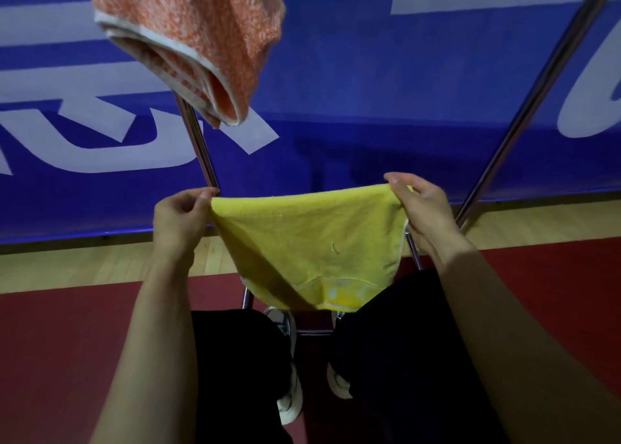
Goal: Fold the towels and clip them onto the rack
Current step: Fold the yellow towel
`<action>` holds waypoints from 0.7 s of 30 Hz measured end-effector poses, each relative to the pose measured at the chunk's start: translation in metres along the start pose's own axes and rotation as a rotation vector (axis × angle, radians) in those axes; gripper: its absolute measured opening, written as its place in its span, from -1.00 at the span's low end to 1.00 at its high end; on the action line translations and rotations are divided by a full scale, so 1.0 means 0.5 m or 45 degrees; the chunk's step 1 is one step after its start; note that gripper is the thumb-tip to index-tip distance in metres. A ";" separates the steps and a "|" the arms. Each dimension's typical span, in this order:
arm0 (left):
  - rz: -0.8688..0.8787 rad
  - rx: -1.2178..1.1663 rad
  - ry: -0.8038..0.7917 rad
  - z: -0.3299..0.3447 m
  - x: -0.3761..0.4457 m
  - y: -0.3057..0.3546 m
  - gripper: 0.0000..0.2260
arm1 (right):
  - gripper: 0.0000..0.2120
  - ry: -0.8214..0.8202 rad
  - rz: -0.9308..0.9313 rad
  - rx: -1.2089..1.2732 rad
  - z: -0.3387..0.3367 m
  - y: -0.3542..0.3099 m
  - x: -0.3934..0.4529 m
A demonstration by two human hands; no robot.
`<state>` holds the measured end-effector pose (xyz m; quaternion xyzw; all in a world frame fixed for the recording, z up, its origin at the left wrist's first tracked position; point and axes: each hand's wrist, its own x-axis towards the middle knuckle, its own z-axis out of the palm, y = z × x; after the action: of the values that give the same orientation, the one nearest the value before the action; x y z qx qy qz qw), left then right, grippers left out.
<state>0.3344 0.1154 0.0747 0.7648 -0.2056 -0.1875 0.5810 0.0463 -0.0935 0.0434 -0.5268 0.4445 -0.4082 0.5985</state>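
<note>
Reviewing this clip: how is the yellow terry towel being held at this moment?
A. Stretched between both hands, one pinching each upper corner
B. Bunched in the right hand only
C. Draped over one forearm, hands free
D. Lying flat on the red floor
A: the left hand and the right hand each pinch an upper corner of the yellow terry towel, which sags between them.

Blue banner [336, 74] behind the rack: carries large white characters, cropped by the frame edges and by the orange towel [188, 40]; none can be read as a letter or word. Yellow towel [309, 242]: a pale woven band near its lower hem shows faint marks, too blurred to read. No other text visible.
</note>
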 end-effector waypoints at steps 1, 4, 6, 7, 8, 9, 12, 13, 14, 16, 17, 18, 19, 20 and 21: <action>-0.027 0.042 0.033 0.001 0.002 -0.001 -0.82 | -0.89 -0.015 -0.012 0.023 -0.002 -0.003 -0.001; -0.180 -0.016 -0.047 0.003 0.003 -0.002 -0.79 | -0.86 -0.050 0.007 0.127 -0.001 -0.005 -0.007; -0.305 -0.190 -0.198 -0.001 -0.004 0.009 -0.88 | -0.85 -0.076 0.042 0.194 -0.002 -0.009 -0.009; -0.329 -0.251 -0.251 -0.004 -0.005 0.012 -0.88 | -0.84 -0.093 0.057 0.233 -0.003 -0.013 -0.011; -0.327 -0.265 -0.278 -0.007 -0.001 0.007 -0.81 | -0.83 -0.110 0.069 0.267 -0.003 -0.016 -0.012; -0.312 -0.243 -0.278 -0.008 0.002 0.003 -0.73 | -0.81 -0.121 0.076 0.290 -0.005 -0.019 -0.013; -0.223 -0.031 -0.254 -0.012 0.008 -0.009 -0.69 | -0.75 -0.079 0.043 0.313 -0.002 -0.024 -0.015; -0.200 0.029 -0.271 -0.013 0.009 -0.015 -0.74 | -0.74 -0.053 0.021 0.312 -0.001 -0.025 -0.016; -0.184 0.093 -0.298 -0.013 0.009 -0.018 -0.78 | -0.74 -0.029 0.000 0.318 0.000 -0.026 -0.016; -0.151 0.285 -0.331 -0.009 0.007 -0.024 -0.82 | -0.74 0.002 -0.028 0.325 0.002 -0.028 -0.019; -0.125 0.412 -0.335 -0.005 0.006 -0.026 -0.83 | -0.75 0.012 -0.037 0.316 0.001 -0.028 -0.021; -0.096 0.532 -0.338 -0.001 0.005 -0.029 -0.84 | -0.75 0.019 -0.047 0.309 0.001 -0.028 -0.022; -0.072 0.628 -0.339 0.004 0.007 -0.034 -0.84 | -0.74 0.022 -0.058 0.302 0.001 -0.029 -0.023; -0.073 0.693 -0.335 0.008 0.010 -0.038 -0.86 | -0.74 0.023 -0.071 0.297 0.002 -0.029 -0.024; -0.106 0.736 -0.339 0.011 0.014 -0.040 -0.88 | -0.73 0.027 -0.083 0.293 0.002 -0.029 -0.025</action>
<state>0.3391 0.1120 0.0538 0.8747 -0.2931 -0.2435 0.2994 0.0436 -0.0831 0.0591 -0.4645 0.3835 -0.4813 0.6368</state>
